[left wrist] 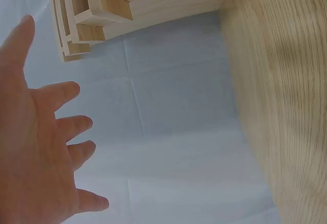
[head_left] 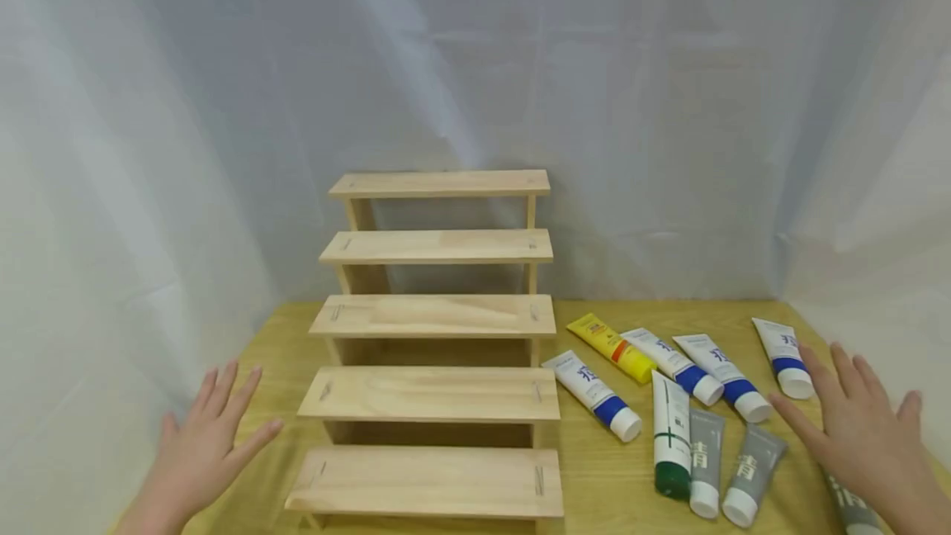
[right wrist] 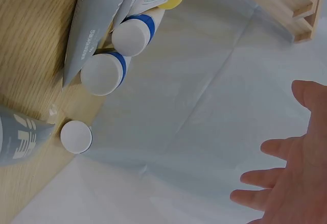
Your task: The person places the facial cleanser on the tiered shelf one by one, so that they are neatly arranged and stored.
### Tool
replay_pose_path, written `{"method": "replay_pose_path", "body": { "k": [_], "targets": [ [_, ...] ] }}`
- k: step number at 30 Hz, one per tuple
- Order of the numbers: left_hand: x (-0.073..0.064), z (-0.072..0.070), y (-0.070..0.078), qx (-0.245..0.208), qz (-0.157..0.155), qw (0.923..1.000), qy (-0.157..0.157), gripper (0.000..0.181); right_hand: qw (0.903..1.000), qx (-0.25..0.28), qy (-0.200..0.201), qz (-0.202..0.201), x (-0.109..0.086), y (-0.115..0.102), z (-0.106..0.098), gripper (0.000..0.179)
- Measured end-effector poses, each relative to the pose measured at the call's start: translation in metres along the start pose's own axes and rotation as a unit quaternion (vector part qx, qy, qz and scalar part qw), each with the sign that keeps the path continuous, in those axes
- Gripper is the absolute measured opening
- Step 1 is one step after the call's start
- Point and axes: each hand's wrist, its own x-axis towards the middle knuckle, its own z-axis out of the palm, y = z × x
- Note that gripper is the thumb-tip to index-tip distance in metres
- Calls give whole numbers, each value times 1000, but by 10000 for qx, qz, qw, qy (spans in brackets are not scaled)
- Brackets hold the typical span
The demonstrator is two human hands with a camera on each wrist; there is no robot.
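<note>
Head view took in 2 bare hands, well apart, with nothing in the grip of either: the left hand [head_left: 204, 452] hung beside the wooden stepped shelf [head_left: 427, 399] with its fingers fanned wide, and the right hand [head_left: 865, 428] was spread much the same over the right side of the tabletop [head_left: 594, 477]. Both wrist views agreed, showing loose fingers apart from everything around them; to my eye that wide stance left the space between unobstructed. The shelf stood near the middle, its 5 boards stepping up and back, presumably so that no board hid the next from the front. To its right lay 9 tubes: 4 white tubes with blue bands [head_left: 590, 390], 1 yellow tube [head_left: 605, 345], 1 white-and-green tube [head_left: 671, 428] and 3 grey tubes [head_left: 706, 456], 1 of these partly hidden by the right hand. They rested on their sides, likely the steadiest way for such soft bodies, caps roughly toward the person, at angles suggesting no strict order. Pale sheeting [head_left: 654, 122] hung behind and at both sides, probably as a screen.
</note>
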Motion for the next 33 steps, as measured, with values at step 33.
{"method": "replay_pose_path", "body": {
  "k": [33],
  "targets": [
    [31, 29, 27, -1309, 1411, 9464, 2593, 39, 9920, 870, -901, -176, -1, -3, 8, 70]
  ]
}}
